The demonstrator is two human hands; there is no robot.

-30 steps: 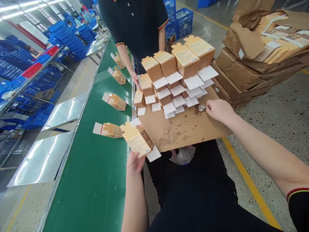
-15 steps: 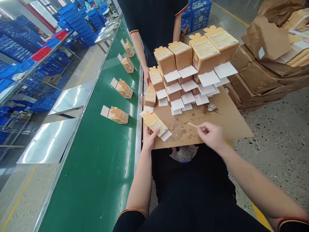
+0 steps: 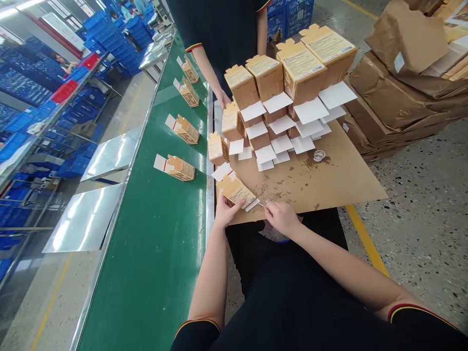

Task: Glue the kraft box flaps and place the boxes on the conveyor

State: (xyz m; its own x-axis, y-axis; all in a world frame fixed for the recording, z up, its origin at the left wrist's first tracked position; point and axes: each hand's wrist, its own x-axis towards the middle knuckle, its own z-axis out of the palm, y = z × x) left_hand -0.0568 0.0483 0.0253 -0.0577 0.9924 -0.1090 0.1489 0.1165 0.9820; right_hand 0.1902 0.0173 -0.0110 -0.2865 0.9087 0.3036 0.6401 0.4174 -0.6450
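Note:
A small tan printed carton (image 3: pixel 237 190) with white end flaps rests in my left hand (image 3: pixel 227 210), thumb on top near its lower end. My right hand (image 3: pixel 282 217) pinches a thin flat stick (image 3: pixel 261 204), which looks wooden. The stick's tip is at the carton's lower white flap; whether it goes inside I cannot tell. Under both hands lies a brown cardboard sheet (image 3: pixel 340 183) marked with dark smears. Farther out on it sits a small clear cup (image 3: pixel 319 155) amid wet-looking spots.
Stacked cartons (image 3: pixel 302 66) with white flaps hanging out fill the back of the sheet. Several cartons (image 3: pixel 181 167) lie on the green conveyor belt (image 3: pixel 157 243) at left. Across the table stands a co-worker, one hand (image 3: pixel 224 99) by the stack. Brown paper-wrapped bundles (image 3: pixel 395 107) are at right.
My right hand has moved left with the stick, bringing its tip to the carton's lower flap. The carton has opened out somewhat in my left hand. The co-worker's hand has shifted off a carton beside the stack.

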